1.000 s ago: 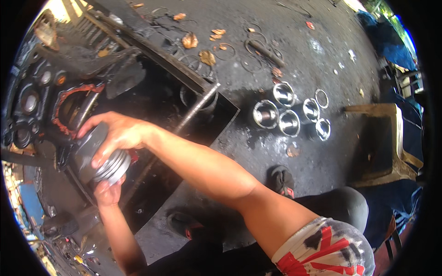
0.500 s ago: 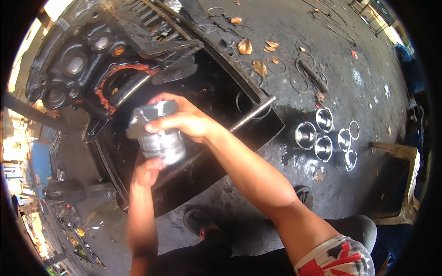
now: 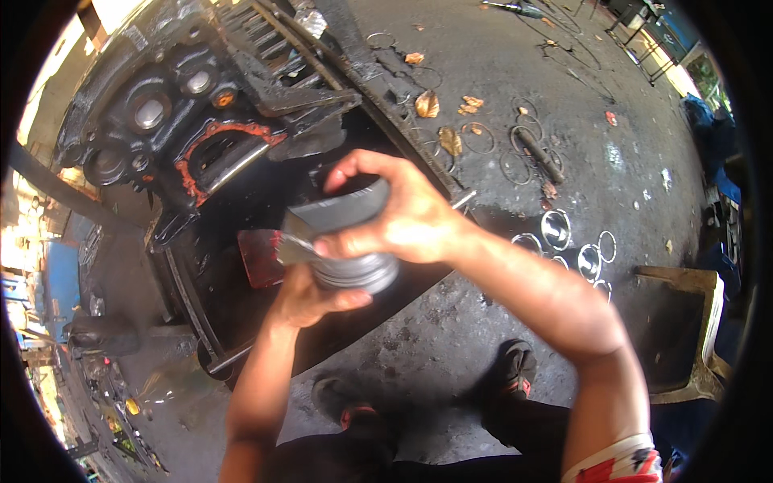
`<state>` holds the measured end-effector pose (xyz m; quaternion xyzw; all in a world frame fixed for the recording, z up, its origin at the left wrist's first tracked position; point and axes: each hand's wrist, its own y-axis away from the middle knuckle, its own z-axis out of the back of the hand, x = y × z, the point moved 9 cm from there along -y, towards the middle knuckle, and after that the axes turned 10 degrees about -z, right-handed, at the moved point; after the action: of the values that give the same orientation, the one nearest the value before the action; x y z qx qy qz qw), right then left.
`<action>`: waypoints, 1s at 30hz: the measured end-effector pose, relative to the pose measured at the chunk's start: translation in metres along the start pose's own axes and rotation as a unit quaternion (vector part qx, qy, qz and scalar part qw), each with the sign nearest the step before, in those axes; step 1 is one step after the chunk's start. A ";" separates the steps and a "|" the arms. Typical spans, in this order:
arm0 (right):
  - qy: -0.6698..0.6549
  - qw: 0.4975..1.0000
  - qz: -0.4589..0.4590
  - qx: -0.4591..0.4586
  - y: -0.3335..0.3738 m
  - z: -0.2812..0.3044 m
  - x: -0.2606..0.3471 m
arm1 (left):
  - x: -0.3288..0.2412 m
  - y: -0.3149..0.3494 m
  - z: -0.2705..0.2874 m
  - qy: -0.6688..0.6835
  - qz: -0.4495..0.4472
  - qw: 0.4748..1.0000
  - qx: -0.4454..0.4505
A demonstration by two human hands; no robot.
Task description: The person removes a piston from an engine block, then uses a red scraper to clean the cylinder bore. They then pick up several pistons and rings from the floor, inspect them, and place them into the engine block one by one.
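In front of me, tilted, is a grey metal piston [image 3: 342,211] with ring grooves round one end and a curved skirt at the other. My right hand [image 3: 415,216] grips the skirt, its thumb across the outside and its fingers over the top edge. From below, my left hand [image 3: 304,299] closes round the grooved end; most of its fingers are hidden behind the piston. Beneath both hands lies a black oily tray [image 3: 419,294]. A flat red piece [image 3: 260,258] shows on it beside the piston.
An engine block [image 3: 121,137] with orange gasket sealant [image 3: 183,169] stands at the far left. Shiny metal cylinders [image 3: 555,231] sit on the floor at right, near a broken chair [image 3: 708,322]. Thin rings, dry leaves [image 3: 427,104] and a dark rod [image 3: 539,155] lie farther off.
Both hands have moved right in the picture with the piston, which has turned so its skirt opening shows more. The flat red piece has come into sight. The view has shifted slightly.
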<state>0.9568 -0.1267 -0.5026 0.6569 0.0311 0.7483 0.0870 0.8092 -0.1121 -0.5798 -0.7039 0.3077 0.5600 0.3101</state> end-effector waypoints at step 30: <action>0.234 0.851 -0.054 -0.467 0.392 0.216 -0.288 | 0.008 -0.018 -0.005 -0.298 0.015 0.955 -0.009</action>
<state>1.1701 -0.5759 -0.6915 0.3418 -0.2670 0.8001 0.4144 0.8274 -0.1052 -0.5856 -0.5033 0.2071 0.7516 0.3727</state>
